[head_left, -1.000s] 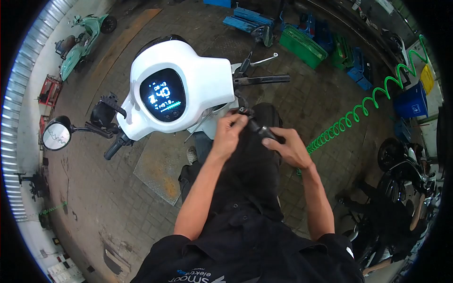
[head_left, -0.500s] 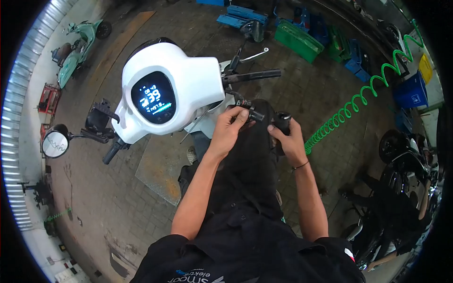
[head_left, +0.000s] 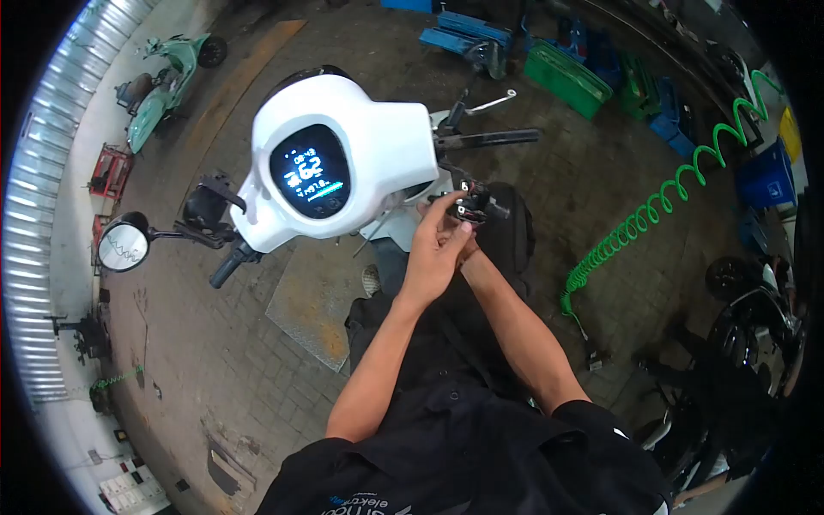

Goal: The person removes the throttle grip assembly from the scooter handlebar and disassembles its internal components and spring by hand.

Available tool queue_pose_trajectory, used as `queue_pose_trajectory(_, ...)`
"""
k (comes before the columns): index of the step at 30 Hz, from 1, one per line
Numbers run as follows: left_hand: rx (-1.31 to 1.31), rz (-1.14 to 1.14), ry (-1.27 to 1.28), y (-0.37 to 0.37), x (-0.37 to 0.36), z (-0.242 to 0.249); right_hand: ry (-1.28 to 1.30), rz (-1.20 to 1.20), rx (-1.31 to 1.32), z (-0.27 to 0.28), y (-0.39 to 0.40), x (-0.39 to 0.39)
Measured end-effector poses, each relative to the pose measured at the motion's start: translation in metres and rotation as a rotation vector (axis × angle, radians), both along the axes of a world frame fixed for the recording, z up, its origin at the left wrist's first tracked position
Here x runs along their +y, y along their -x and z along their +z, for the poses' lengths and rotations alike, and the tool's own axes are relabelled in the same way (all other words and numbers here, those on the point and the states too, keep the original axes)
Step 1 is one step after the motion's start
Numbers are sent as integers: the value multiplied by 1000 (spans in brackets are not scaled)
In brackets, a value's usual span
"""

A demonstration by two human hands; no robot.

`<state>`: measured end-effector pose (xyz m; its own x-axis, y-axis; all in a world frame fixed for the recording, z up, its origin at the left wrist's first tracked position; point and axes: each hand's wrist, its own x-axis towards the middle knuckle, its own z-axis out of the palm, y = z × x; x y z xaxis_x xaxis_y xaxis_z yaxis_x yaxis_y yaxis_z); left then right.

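A black handlebar switch housing (head_left: 470, 209), with small metallic and reddish parts showing on its side, is above my lap, close to the white scooter front (head_left: 365, 129). My left hand (head_left: 433, 257) is closed on it, pinching its near side between thumb and fingers. Crossed in behind the left hand, my right hand (head_left: 468, 250) is at the underside of the housing; its fingers are mostly hidden. Beyond them, the bare black handlebar tube (head_left: 502, 137) points right, with a brake lever (head_left: 489, 104) above it. The lit display (head_left: 311, 172) shows a large 62.
A round mirror (head_left: 124, 246) and the left handlebar grip (head_left: 225, 269) stick out to the left. A coiled green hose (head_left: 635, 197) hangs at the right. Open green toolboxes (head_left: 566, 81) stand behind on the floor. Motorcycles (head_left: 738, 318) are at the right edge.
My right hand has moved left from beside the housing, where it held a black cylindrical part, to behind my left hand. The display number has gone from 39 to 62. The view has shifted slightly.
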<state>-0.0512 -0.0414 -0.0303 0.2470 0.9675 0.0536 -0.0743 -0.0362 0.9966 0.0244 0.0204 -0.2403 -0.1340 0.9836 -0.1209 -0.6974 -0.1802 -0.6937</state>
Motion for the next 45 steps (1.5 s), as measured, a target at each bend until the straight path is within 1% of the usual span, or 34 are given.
queue_pose_trajectory(1, 7, 11, -10, 2, -3, -2, -117, -12, 2, -12, 9, 16)
queue_pose_trajectory(2, -61, 42, 18, 6, -5, -5, -240, -20, -13, -11, 18, 26)
queue_pose_trajectory(3, -128, 73, 50, 10, -10, -7, -89, -56, -385, 30, 18, 35)
queue_pose_trajectory(4, -153, 125, 46, 15, -15, 1, 83, -27, -730, 78, 17, 44)
queue_pose_trajectory(5, -145, 135, 33, 24, -21, 3, 418, -29, -715, 60, 28, 69)
queue_pose_trajectory(7, -130, 193, 128, 48, -33, 7, 526, -155, -390, 87, 46, 69)
queue_pose_trajectory(8, -126, 200, 120, 58, -40, 7, 480, -176, -448, 76, 52, 76)
queue_pose_trajectory(9, -125, 258, 148, 67, -47, 7, 473, -169, -445, 78, 56, 78)
queue_pose_trajectory(10, -125, 314, 181, 75, -55, 5, 416, -249, -401, 80, 59, 74)
queue_pose_trajectory(11, -121, 317, 181, 84, -61, 3, 419, -271, -383, 81, 60, 74)
queue_pose_trajectory(13, -53, 383, 284, 98, -74, -4, 424, -316, -348, 83, 61, 74)
queue_pose_trajectory(15, -50, 423, 312, 106, -89, -14, 467, -329, -357, 82, 64, 76)
queue_pose_trajectory(16, -65, 426, 384, 111, -93, -18, 466, -326, -353, 82, 63, 74)
queue_pose_trajectory(17, -82, 429, 454, 115, -97, -22, 416, -295, -407, 82, 60, 72)
queue_pose_trajectory(18, -79, 428, 451, 115, -99, -24, 368, -266, -460, 84, 57, 68)
queue_pose_trajectory(19, -191, 442, 509, 115, -102, -25, 366, -270, -456, 85, 53, 62)
queue_pose_trajectory(20, -303, 453, 573, 115, -104, -28, 335, -173, -464, 83, 48, 52)
queue_pose_trajectory(21, -302, 445, 576, 114, -104, -31, 303, -77, -474, 84, 42, 39)
queue_pose_trajectory(22, -351, 436, 552, 112, -106, -34, 361, -14, -435, 92, 34, 20)
queue_pose_trajectory(23, -402, 426, 524, 112, -106, -38, 346, 6, -373, 98, 25, -3)
queue_pose_trajectory(24, -394, 391, 505, 113, -107, -40, 329, 25, -312, 105, 15, -28)
queue_pose_trajectory(26, -402, 373, 512, 107, -106, -38, 357, 188, -182, 121, -17, -73)
queue_pose_trajectory(28, -408, 350, 527, 101, -104, -37, 384, 178, -155, 141, -45, -111)
queue_pose_trajectory(29, -362, 319, 509, 97, -101, -38, 401, 171, -130, 146, -60, -120)
queue_pose_trajectory(32, -284, 240, 492, 88, -91, -43, 403, -138, -179, 151, -95, -125)
queue_pose_trajectory(35, -234, 155, 499, 78, -78, -41, 373, -322, -137, 159, -115, -99)
queue_pose_trajectory(37, -226, 117, 509, 69, -70, -35, 330, -301, -145, 170, -119, -81)
queue_pose_trajectory(39, -165, 86, 443, 62, -62, -31, 287, -275, -154, 174, -116, -73)
queue_pose_trajectory(41, -161, 83, 428, 56, -58, -31, 184, -219, -347, 175, -114, -68)
queue_pose_trajectory(45, -191, 55, 417, 52, -52, -43, 201, -197, -372, 177, -108, -76)
